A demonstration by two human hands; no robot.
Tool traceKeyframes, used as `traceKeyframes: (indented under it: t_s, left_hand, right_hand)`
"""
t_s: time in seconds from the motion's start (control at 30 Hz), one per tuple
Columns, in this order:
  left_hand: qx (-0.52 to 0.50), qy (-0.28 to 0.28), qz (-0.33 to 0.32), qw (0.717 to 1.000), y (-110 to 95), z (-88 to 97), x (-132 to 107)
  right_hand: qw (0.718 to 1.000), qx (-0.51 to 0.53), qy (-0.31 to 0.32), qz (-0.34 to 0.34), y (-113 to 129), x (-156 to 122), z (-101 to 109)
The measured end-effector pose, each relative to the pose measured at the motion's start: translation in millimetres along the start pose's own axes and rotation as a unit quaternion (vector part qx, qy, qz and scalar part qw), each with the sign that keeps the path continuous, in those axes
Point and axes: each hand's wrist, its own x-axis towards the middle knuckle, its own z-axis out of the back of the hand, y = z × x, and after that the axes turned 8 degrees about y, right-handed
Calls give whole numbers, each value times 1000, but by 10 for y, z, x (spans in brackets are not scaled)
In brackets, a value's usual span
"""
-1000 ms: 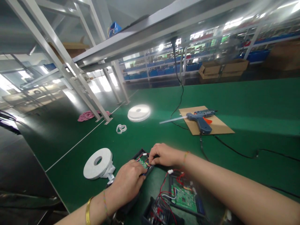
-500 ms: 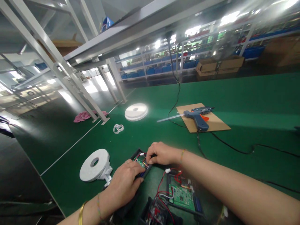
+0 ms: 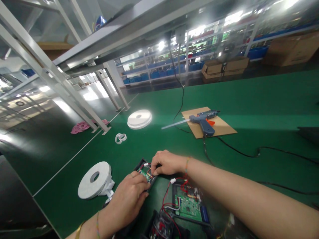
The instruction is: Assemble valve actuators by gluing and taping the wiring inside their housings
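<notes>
Both my hands rest on a small black case with a green circuit board (image 3: 145, 170) inside it, low in the head view. My left hand (image 3: 129, 199) lies over the near end of the case, fingers curled and pressing on the board. My right hand (image 3: 166, 163) is pinched at the board's far edge, fingertips on the red and white wires there. A second open black case with a green board (image 3: 187, 203) lies just right of my hands, joined by red wires with a white connector (image 3: 172, 181).
A white tape roll (image 3: 94, 179) with a loose tail sits left of my hands. A flat white roll (image 3: 139, 119) and small rings (image 3: 121, 137) lie farther back. A blue glue gun (image 3: 203, 121) rests on cardboard (image 3: 219, 127); its black cable (image 3: 249, 154) crosses the green mat.
The view has shifted so everything sits a little further left and lower. My hands stay on the small board, fingers shifting only slightly.
</notes>
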Motion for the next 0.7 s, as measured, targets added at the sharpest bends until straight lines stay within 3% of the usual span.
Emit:
traceKeyframes:
  t_s: [0.23, 0.7]
  left_hand:
    - [24, 32, -4, 999, 6, 10, 39]
    - [37, 62, 54, 996, -7, 36, 60]
  right_hand:
    - [1000, -19, 11, -6, 4, -4, 9]
    - [999, -50, 4, 14, 76, -93, -25]
